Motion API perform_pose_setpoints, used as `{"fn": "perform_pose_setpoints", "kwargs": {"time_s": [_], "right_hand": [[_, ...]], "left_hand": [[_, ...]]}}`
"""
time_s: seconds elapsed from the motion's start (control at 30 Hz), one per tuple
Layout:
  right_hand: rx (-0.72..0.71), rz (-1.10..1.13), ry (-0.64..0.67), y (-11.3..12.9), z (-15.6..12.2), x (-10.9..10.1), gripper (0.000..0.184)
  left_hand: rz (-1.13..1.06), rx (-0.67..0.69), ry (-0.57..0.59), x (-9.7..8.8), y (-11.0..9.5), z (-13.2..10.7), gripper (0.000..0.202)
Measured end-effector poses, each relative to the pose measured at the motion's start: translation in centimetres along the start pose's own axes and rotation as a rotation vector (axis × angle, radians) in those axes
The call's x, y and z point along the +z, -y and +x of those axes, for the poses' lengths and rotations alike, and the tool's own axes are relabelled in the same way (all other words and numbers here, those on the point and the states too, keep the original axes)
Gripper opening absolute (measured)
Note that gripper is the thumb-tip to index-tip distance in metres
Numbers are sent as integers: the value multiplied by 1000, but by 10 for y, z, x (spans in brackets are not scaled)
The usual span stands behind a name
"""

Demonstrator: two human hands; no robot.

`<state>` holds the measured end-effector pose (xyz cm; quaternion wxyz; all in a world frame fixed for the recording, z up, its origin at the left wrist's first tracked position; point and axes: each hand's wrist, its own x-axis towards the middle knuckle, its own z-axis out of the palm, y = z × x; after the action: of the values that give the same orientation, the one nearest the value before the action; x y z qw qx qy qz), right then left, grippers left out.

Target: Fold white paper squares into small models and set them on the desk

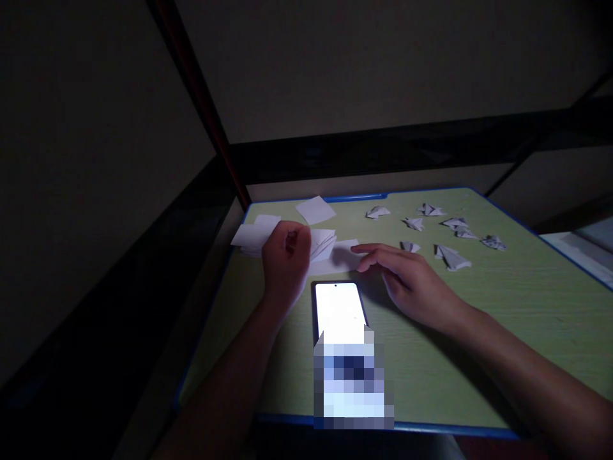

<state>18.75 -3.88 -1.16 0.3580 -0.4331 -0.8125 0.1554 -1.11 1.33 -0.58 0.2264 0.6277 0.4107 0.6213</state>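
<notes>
My left hand [287,259] is closed, its fingers curled at the edge of a creased, folded white paper [324,244]; the exact grip is hidden behind the fingers. Under and beside that paper lies a flat white sheet [335,260]. My right hand [407,278] reaches in from the right, index finger stretched out over the sheet's right end, with nothing visible between the fingers. Just below both hands rests a phone [340,313] with a bright white screen, its lower part blurred out.
A stack of white paper squares [251,239] lies left of my left hand, and a single square sheet [316,209] farther back. Several small folded paper shapes [453,257] are spread over the right side of the green table [502,338], which has a blue rim. Dark walls stand behind.
</notes>
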Motion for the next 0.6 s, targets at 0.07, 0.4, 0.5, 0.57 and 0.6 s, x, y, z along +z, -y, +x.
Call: {"fn": "perform_pose_setpoints", "kwargs": {"time_s": [0.07, 0.4, 0.5, 0.57, 0.6], "right_hand": [[10, 6, 50, 1, 0, 1, 38], [-2, -105, 240, 5, -5, 13, 49], [-4, -149, 255, 4, -6, 16, 59], [-7, -171, 264, 3, -7, 18, 62], [-6, -180, 271, 2, -7, 18, 63]], "left_hand": [[31, -23, -11, 0, 1, 1, 12], [1, -120, -40, -1, 3, 4, 13], [-9, -122, -38, -1, 0, 4, 13], [-7, -114, -46, -1, -2, 4, 13], [-3, -108, -51, -1, -2, 4, 13]]}}
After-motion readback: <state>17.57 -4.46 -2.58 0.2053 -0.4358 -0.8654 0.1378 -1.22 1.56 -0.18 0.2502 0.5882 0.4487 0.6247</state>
